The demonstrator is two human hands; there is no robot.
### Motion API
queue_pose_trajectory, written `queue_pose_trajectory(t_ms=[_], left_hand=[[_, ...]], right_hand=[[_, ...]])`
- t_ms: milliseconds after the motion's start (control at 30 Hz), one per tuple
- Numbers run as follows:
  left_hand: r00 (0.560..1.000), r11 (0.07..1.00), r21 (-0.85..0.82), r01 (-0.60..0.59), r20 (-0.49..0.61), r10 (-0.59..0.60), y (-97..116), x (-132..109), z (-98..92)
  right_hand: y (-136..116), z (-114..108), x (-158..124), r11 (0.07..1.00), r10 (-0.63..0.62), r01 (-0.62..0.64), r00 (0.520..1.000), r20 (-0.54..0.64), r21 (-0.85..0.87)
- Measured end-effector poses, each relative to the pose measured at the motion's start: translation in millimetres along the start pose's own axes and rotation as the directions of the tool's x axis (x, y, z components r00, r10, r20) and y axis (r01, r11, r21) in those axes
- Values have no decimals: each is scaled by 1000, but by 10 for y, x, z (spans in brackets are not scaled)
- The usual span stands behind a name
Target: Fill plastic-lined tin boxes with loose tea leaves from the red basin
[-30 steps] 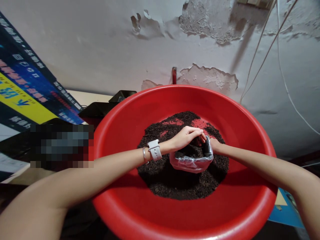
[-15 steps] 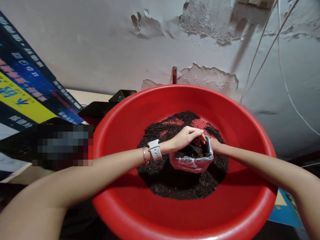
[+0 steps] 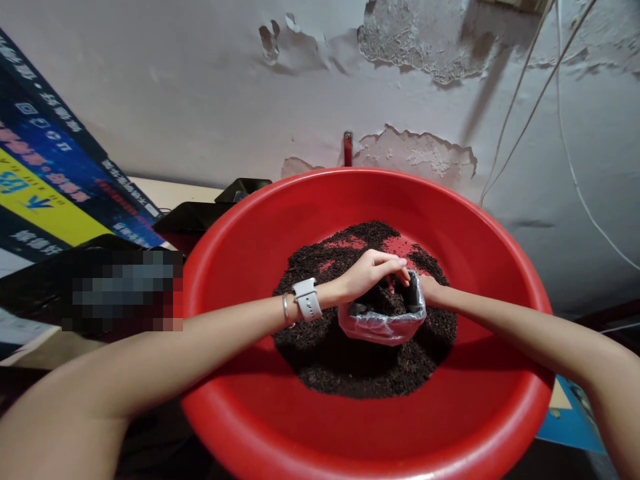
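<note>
Step in hand, my read: working dark loose material inside the plastic-lined container (image 3: pixel 383 331), both hands on the job. Container sat right of centre in the frame, mouth up, over the dark soil-like bed (image 3: pixel 350 385) in the red basin (image 3: pixel 360 430). Couldn't tell whether its base rested on the bed; the area under it was in deep shadow.

Left hand (image 3: pixel 373 272) reached in from the left of frame, back of hand up, wrist bent, fingers bent down into the mouth. Grip there: curled, not spread. Fingertips partly hidden, so no call on whether they pinched material or only touched it.

Right hand (image 3: pixel 433 291) came from the right of frame and sat against the container's right wall. Looked like a steadying hold, but the fingers were mostly hidden behind the rim; couldn't confirm how far that grip had closed.

Next move, as I judged it, called for a firm right side and the left fingers lifting clear without snagging the crinkled plastic lip (image 3: pixel 376 316). Main risk: container tipping toward the lower frame and spilling material back into the basin.
</note>
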State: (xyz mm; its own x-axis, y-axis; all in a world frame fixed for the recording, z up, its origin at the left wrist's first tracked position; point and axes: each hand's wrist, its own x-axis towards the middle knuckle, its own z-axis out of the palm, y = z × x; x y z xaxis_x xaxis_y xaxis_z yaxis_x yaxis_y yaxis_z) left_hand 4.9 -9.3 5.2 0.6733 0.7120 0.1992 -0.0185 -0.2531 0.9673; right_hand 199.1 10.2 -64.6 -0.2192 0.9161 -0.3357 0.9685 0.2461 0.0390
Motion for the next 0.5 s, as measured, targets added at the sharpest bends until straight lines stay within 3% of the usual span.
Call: queue_pose_trajectory(t_ms=[100, 167, 233, 267, 300, 367, 433, 500], left_hand=[[999, 998, 68, 13, -34, -11, 73, 35, -81], [992, 989, 142, 31, -121, -14, 99, 99, -200], [968, 974, 201, 105, -244, -54, 62, 180, -357], [946, 962, 218, 164, -310, -91, 12, 217, -438], [919, 945, 232, 231, -371, -134, -60, 245, -513], [853, 892, 252, 375, -471, -225, -258, 264, -619], [804, 827, 266, 495, -501, -320, -493, 234, -648], [794, 803, 247, 543, -462, -395, -718, 178, -608]], right_hand=[[35, -111, 75, 1000, 16, -15, 1000, -13, 16], [89, -268, 138, 999, 30, -28, 997, -72, 32], [136, -465, 165, 985, 22, 23, 966, -257, 170], [140, -562, 149, 949, 19, 106, 920, -390, 297], [122, -648, 109, 874, 34, 224, 857, -515, 431], [12, -771, -43, 614, 100, 470, 750, -653, 634], [-177, -807, -247, 366, 92, 559, 774, -627, 744], [-382, -764, -424, 218, -12, 562, 819, -573, 798]])
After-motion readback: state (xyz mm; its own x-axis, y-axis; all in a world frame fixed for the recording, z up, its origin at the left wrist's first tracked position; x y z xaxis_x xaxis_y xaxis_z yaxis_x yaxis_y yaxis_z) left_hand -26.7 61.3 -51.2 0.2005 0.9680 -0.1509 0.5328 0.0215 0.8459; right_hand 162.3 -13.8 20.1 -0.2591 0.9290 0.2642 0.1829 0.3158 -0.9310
